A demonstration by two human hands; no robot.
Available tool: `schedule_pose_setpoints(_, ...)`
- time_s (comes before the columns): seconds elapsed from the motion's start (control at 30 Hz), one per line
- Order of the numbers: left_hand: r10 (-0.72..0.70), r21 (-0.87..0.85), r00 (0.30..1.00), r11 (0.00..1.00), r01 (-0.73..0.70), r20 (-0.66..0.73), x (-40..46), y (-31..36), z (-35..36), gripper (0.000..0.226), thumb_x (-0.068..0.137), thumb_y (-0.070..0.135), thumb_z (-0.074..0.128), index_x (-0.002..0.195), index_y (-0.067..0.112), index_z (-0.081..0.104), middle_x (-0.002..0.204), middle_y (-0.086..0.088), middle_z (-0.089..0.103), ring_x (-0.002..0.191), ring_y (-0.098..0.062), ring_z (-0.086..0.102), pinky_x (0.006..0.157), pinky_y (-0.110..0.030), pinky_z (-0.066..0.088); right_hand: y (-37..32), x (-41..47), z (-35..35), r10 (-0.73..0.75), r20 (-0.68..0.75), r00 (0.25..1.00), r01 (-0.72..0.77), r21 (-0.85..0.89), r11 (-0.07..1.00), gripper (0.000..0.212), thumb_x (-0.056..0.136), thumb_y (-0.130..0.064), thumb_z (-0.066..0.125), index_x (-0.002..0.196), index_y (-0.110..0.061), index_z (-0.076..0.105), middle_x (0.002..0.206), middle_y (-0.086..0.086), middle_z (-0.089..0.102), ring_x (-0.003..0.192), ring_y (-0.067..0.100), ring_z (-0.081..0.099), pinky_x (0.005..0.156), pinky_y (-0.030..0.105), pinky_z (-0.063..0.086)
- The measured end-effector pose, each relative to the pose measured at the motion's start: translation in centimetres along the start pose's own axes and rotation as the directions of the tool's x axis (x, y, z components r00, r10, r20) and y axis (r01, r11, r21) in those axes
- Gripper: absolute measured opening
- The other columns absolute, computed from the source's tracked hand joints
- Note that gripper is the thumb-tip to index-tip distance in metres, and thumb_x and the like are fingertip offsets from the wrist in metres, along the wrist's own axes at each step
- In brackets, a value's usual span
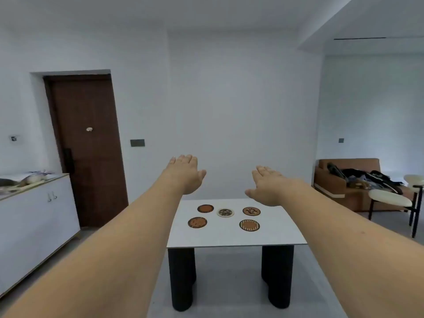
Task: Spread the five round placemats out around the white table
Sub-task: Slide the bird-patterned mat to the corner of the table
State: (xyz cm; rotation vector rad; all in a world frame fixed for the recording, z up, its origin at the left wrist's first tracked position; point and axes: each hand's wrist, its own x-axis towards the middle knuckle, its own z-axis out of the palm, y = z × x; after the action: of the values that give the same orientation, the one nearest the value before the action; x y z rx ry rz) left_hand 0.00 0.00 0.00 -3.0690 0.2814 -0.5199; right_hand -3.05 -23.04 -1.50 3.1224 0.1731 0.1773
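Five round placemats lie apart on the white worktop (229, 237): two toward the left edge (205, 208) (197, 222), one mid-way near the far edge (225, 212), two toward the right edge (251, 211) (249, 225). So the spreading looks done or nearly so. The left hand (185, 174) and right hand (268, 187) hover above the far edge, fingers flat, extended and empty. Any next move would mean lowering onto one mat; the far corners hide behind the hands, and mat patterns are too small to read.

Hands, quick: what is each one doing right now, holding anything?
Left hand: open, palm down, fingers stretched out, holding nothing.
Right hand: open, palm down, holding nothing.
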Motion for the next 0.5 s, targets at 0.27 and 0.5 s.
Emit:
schedule_pose_setpoints(0.27,0.014,-0.017,1.000,1.000,-0.014,-0.006,6.0,3.0,2.3,0.062,0.102,0.041,0.022,0.153,0.006,0.011,0.162,-0.009,0.009,0.149,-0.023,0.005,0.121,-0.041,0.002,5.3,5.5,0.5,-0.003,0.005,1.000,0.003,0.003,1.000,0.071,0.100,-0.045,0.026,0.152,-0.008,-0.003,0.162,0.009,-0.010,0.148,0.023,-0.009,0.120,0.038,-0.002)
schedule_pose_setpoints(0.5,-0.012,-0.015,1.000,1.000,0.013,0.024,12.2,6.0,5.7,0.062,0.102,0.041,0.022,0.153,0.006,0.012,0.162,-0.010,0.011,0.149,-0.024,0.006,0.121,-0.041,0.003,10.5,11.6,2.7,-0.034,0.006,0.999,0.034,0.003,0.999,0.069,0.100,-0.043,0.025,0.151,-0.007,-0.004,0.162,0.010,-0.011,0.148,0.024,-0.009,0.120,0.039,-0.002)
